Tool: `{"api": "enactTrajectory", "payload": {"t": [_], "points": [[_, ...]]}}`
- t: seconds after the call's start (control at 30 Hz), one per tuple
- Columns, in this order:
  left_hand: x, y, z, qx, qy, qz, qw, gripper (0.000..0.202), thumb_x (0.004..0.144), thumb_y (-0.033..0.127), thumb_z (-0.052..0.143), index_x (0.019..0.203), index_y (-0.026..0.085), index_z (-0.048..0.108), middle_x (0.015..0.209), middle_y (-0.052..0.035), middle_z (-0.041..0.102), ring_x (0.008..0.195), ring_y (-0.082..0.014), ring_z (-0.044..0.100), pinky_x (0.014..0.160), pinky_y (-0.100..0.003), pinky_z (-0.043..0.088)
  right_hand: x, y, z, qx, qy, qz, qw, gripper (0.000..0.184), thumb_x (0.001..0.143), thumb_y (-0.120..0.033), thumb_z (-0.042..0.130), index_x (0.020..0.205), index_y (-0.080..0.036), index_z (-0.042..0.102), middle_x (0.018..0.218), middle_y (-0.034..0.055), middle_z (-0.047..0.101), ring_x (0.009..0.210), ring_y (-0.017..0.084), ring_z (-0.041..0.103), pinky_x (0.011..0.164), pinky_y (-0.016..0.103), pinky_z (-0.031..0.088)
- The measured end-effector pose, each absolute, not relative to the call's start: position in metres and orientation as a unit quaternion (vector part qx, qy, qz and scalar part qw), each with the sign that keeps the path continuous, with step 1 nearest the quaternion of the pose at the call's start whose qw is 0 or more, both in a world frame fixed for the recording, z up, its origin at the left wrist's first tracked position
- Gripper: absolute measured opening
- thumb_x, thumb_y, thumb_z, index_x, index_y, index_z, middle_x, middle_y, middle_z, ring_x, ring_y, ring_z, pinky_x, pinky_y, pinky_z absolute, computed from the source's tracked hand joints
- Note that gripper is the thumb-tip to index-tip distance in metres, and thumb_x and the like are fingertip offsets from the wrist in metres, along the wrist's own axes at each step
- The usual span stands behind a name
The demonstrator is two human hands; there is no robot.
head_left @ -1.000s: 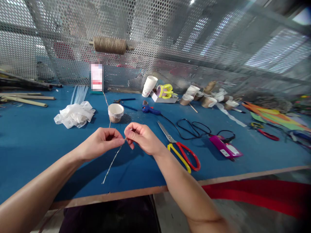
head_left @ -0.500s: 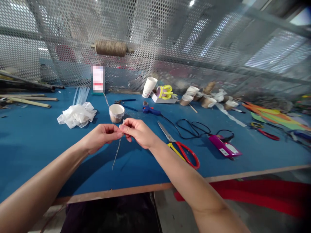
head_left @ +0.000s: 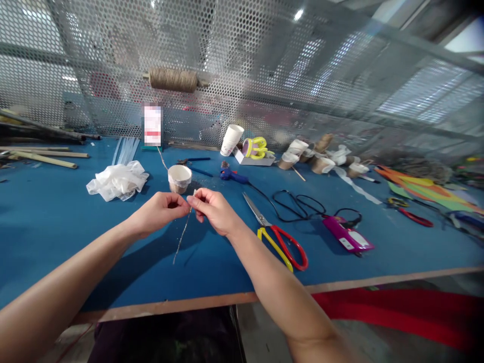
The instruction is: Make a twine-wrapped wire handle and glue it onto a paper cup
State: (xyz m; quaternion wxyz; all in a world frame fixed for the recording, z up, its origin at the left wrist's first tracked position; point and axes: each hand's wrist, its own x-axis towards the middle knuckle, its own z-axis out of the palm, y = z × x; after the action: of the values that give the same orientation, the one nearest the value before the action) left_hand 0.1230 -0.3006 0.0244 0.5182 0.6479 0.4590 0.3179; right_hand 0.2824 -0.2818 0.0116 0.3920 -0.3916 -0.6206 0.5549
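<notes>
My left hand (head_left: 161,213) and my right hand (head_left: 212,207) meet fingertip to fingertip above the table. Both are pinched on a thin twisted strand (head_left: 181,238), whose loose end hangs down towards me. Whether it is twine or wire I cannot tell. A small pale tip shows above my right fingers. Just beyond my hands stands a small cup (head_left: 180,182), brown below with a white band round the top. Scissors (head_left: 278,233) with one red and one yellow handle lie to the right of my right hand.
Crumpled white fabric (head_left: 119,181) lies left of the cup. Behind are pliers (head_left: 194,164), a blue glue gun (head_left: 233,175) and stacked paper cups (head_left: 232,140). A black cord leads near a purple device (head_left: 348,234). A twine spool (head_left: 173,79) hangs on the mesh.
My hands keep pinching the strand in nearly the same place, with small finger shifts. The view has tilted slightly, so the cup and scissors appear a little lower and further left.
</notes>
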Motion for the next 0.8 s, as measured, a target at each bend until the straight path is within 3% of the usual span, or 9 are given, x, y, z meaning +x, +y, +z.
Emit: {"api": "enactTrajectory", "payload": {"t": [0.17, 0.43, 0.57, 0.8], "points": [[0.128, -0.306, 0.022, 0.606, 0.458, 0.336, 0.557, 0.022, 0.069, 0.034, 0.060, 0.064, 0.014, 0.053, 0.053, 0.0053, 0.039, 0.048, -0.0062, 0.027, 0.045, -0.022, 0.017, 0.282, -0.287, 0.013, -0.401, -0.621, 0.542, 0.400, 0.030, 0.068, -0.038, 0.066, 0.063, -0.016, 0.046, 0.052, -0.0069, 0.045, 0.040, 0.004, 0.042, 0.039, 0.019, 0.032], [0.124, -0.311, 0.020, 0.537, 0.408, 0.334, 0.659, 0.024, 0.066, 0.033, 0.065, 0.064, 0.012, 0.053, 0.057, 0.0035, 0.046, 0.047, -0.0038, 0.027, 0.045, -0.022, 0.016, 0.282, -0.290, 0.017, -0.322, -0.587, 0.651, 0.358, 0.030, 0.069, -0.042, 0.065, 0.068, -0.015, 0.052, 0.059, -0.0040, 0.050, 0.048, 0.005, 0.044, 0.042, 0.018, 0.036], [0.123, -0.312, 0.015, 0.553, 0.424, 0.339, 0.632, 0.023, 0.066, 0.033, 0.065, 0.067, 0.012, 0.055, 0.057, 0.0044, 0.044, 0.048, -0.0043, 0.027, 0.045, -0.022, 0.016, 0.282, -0.290, 0.014, -0.352, -0.611, 0.611, 0.360, 0.033, 0.069, -0.044, 0.065, 0.064, -0.016, 0.047, 0.051, -0.0067, 0.044, 0.043, 0.005, 0.040, 0.041, 0.018, 0.034], [0.126, -0.314, 0.016, 0.580, 0.452, 0.346, 0.584, 0.025, 0.067, 0.036, 0.063, 0.068, 0.013, 0.056, 0.054, 0.0049, 0.044, 0.049, -0.0058, 0.028, 0.046, -0.022, 0.018, 0.278, -0.293, 0.012, -0.394, -0.622, 0.563, 0.376, 0.034, 0.068, -0.044, 0.066, 0.064, -0.016, 0.046, 0.055, -0.0061, 0.046, 0.042, 0.004, 0.042, 0.039, 0.019, 0.033]]}}
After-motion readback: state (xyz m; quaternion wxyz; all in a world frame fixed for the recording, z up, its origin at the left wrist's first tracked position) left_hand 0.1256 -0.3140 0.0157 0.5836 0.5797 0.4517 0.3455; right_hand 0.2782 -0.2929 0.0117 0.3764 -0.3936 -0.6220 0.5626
